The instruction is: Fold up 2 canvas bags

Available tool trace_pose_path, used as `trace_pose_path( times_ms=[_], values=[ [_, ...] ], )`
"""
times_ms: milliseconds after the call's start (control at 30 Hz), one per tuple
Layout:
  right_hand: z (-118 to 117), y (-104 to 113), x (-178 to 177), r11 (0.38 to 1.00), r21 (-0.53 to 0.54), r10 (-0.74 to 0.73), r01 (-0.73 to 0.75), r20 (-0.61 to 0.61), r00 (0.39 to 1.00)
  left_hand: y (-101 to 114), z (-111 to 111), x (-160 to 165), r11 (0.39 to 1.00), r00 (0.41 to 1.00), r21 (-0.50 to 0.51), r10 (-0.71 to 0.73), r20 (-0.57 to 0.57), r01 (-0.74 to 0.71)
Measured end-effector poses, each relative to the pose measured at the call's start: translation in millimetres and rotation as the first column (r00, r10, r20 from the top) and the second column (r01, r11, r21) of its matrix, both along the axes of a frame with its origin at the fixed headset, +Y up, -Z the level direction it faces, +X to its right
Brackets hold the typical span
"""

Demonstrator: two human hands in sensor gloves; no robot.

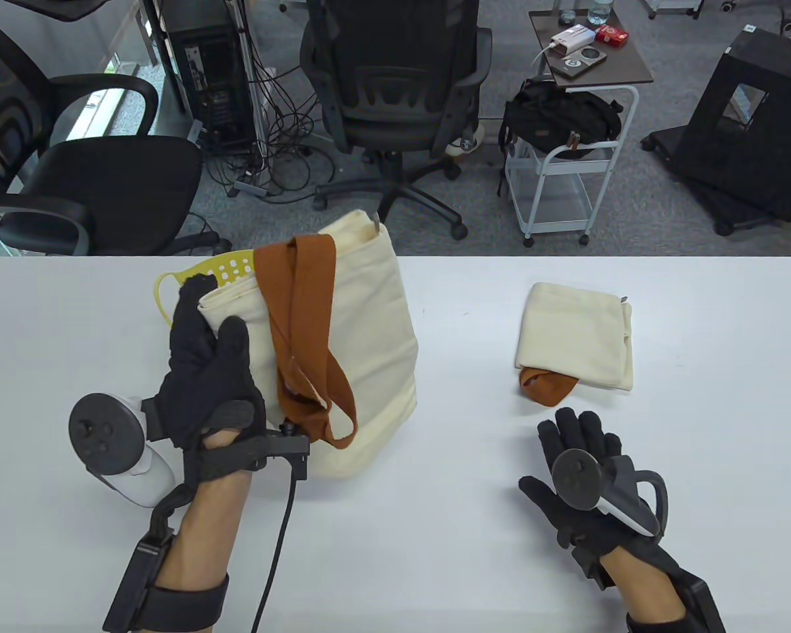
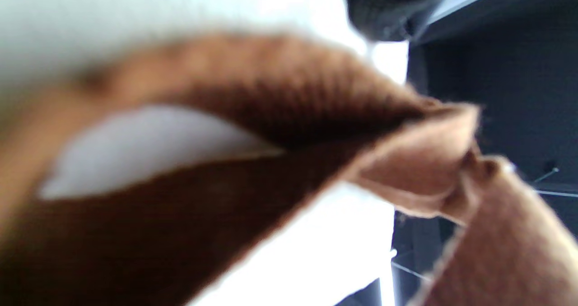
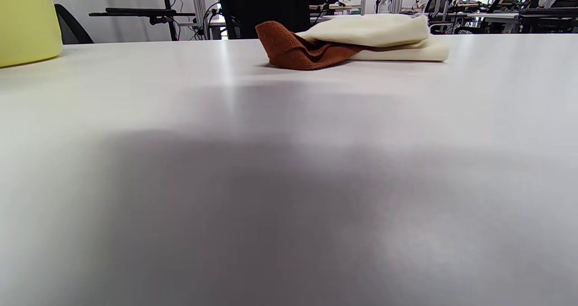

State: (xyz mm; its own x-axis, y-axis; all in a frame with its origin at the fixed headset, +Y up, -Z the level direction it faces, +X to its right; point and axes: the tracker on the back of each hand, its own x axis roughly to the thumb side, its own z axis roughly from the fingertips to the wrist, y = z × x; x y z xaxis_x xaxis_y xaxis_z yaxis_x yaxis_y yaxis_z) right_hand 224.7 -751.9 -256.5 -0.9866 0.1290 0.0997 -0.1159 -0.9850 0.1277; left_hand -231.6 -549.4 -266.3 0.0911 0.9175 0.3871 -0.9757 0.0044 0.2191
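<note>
The left hand (image 1: 204,369) grips the unfolded cream canvas bag with rust-brown straps (image 1: 356,330), apparently lifting it off the white tabletop (image 1: 448,527) to position it. The folded cream canvas bag (image 1: 577,336) lies set aside near the right hand (image 1: 583,481), which rests flat, fingers spread, holding nothing.

White rectangular table (image 1: 435,541) fills lower frame. Yellow perforated plastic basket (image 1: 227,269) upper left on table. Beyond the far edge: black mesh office chair (image 1: 395,99) top centre, black armchair (image 1: 92,178) left, white wire-frame cart (image 1: 567,178) holding black backpack (image 1: 560,122) upper right.
</note>
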Motion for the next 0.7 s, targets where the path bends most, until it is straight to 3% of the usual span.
trace_pose_path(
  times_ms=[167, 267, 467, 633, 700],
  values=[
    [-1, 1, 1, 1.000, 0.001, -0.024, 0.024, 0.001, 1.000, -61, -25, 13, 0.987, 0.973, -0.111, 0.138, 0.184, -0.119],
    [0, 5, 1, 0.997, 0.020, -0.071, 0.071, -0.016, 0.997, -102, -39, 22, 0.959, 0.920, -0.204, 0.254, 0.299, -0.198],
    [-6, 20, 1, 0.961, 0.077, -0.261, 0.264, -0.048, 0.964, -155, -53, 38, 0.908, 0.836, -0.344, 0.373, 0.401, -0.240],
    [-23, 37, -15, 0.829, -0.022, -0.557, 0.559, -0.110, 0.823, -178, -60, 43, 0.879, 0.806, -0.406, 0.421, 0.416, -0.250],
    [-30, 40, -29, 0.795, -0.068, -0.606, 0.603, -0.123, 0.786, -184, -59, 43, 0.871, 0.801, -0.418, 0.434, 0.413, -0.257]
  ],
)
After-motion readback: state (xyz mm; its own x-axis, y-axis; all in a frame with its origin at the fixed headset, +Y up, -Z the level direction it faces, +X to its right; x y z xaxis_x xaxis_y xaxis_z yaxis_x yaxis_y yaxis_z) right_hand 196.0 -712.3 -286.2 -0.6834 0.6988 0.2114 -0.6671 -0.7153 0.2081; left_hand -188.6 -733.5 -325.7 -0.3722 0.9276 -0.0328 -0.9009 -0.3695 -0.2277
